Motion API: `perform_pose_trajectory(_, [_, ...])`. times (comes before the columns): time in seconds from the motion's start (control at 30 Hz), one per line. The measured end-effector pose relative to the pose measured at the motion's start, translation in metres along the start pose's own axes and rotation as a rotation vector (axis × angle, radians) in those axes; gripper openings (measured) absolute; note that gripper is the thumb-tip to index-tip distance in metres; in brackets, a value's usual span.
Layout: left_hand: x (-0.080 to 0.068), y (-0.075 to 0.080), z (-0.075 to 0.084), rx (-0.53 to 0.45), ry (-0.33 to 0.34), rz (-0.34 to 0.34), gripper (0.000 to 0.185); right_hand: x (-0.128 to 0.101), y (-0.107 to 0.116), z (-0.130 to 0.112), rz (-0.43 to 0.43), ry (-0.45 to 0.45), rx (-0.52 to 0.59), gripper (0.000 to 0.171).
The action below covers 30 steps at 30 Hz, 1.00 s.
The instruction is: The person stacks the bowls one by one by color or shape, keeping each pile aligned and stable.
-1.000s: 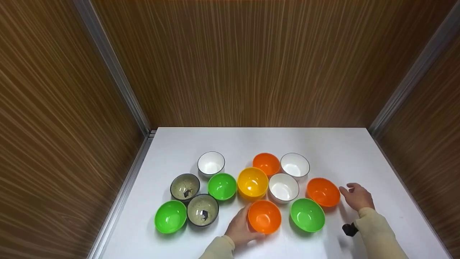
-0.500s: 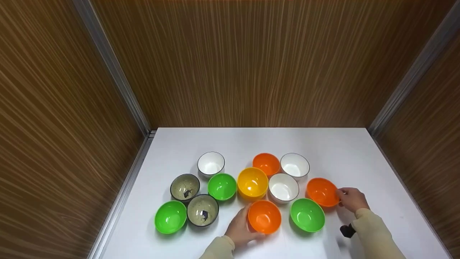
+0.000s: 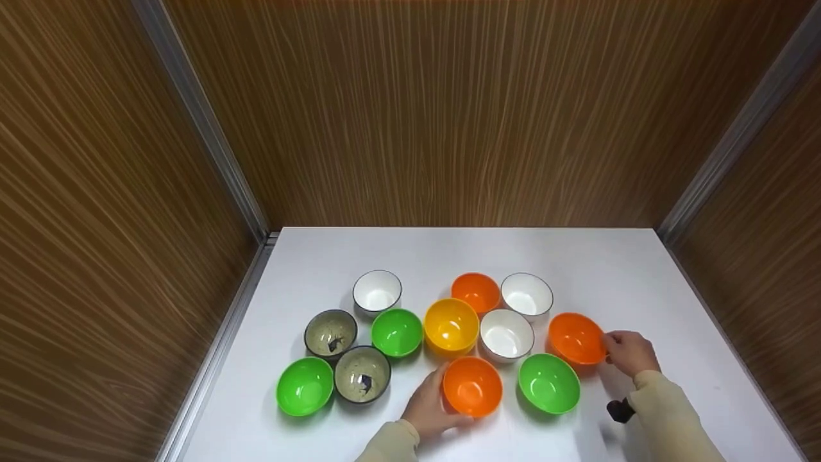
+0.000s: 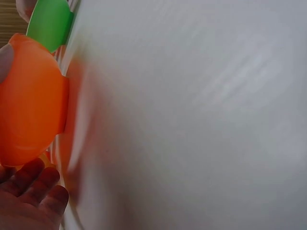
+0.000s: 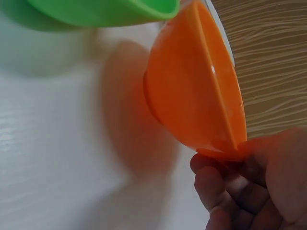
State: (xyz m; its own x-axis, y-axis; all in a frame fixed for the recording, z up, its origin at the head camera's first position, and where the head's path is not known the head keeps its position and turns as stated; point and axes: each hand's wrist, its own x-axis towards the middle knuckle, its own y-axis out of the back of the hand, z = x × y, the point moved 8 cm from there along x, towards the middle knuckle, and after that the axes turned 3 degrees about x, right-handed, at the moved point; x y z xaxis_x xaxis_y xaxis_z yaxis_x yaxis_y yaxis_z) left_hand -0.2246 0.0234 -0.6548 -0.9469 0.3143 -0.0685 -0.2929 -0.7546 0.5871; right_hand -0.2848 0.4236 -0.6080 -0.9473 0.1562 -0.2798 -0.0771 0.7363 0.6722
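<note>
My right hand [image 3: 632,353] pinches the near-right rim of an orange bowl [image 3: 575,337] at the right end of the group. In the right wrist view, that orange bowl [image 5: 192,86] stands tilted off the white surface, a shadow beneath it, with the curled fingers [image 5: 211,184] under its rim. My left hand [image 3: 428,405] holds another orange bowl [image 3: 473,388] at front centre, from its left and near sides. The left wrist view has a thumb [image 4: 5,61] against this orange bowl [image 4: 31,105] and fingers below it. Between the two orange bowls sits a green bowl [image 3: 549,384].
White bowls [image 3: 507,335], a yellow bowl [image 3: 451,326] and a third orange bowl [image 3: 475,292] stand behind. Leftward are speckled grey bowls [image 3: 362,375] and green bowls [image 3: 304,387]. Wood-patterned walls [image 3: 423,115] enclose the white table [image 3: 333,250] at back and sides.
My right hand has come in from the right and taken the rim of the right-hand orange bowl, which has shifted slightly away from me. The left hand stays in place.
</note>
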Motion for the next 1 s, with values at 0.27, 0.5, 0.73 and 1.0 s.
perform_pose_trajectory(0.27, [0.000, 0.000, 0.001, 0.005, -0.016, 0.002, 0.115, -0.004, 0.004, -0.030, 0.028, 0.078, -0.008, 0.045])
perform_pose_trajectory(0.5, [0.001, 0.001, 0.002, 0.002, -0.024, 0.008, 0.113, -0.009, -0.003, -0.064, 0.036, 0.169, -0.010, 0.041])
perform_pose_trajectory(0.73, [0.001, 0.002, 0.002, 0.018, -0.020, 0.012, 0.112, -0.018, -0.019, -0.099, 0.021, 0.263, -0.022, 0.034])
perform_pose_trajectory(1.0, [0.001, 0.001, 0.002, 0.022, -0.026, 0.005, 0.112, -0.034, -0.044, -0.133, 0.007, 0.392, -0.049, 0.021])
